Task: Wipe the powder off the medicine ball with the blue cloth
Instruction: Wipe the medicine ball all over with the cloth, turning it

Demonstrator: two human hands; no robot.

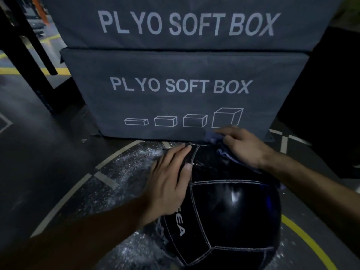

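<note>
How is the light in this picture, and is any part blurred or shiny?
Head view: dim overall; a glare streak sits on the black medicine ball; the right hand and the blue cloth under it are motion-blurred; the left hand is sharper; wide-angle lens bends the plyo boxes.
</note>
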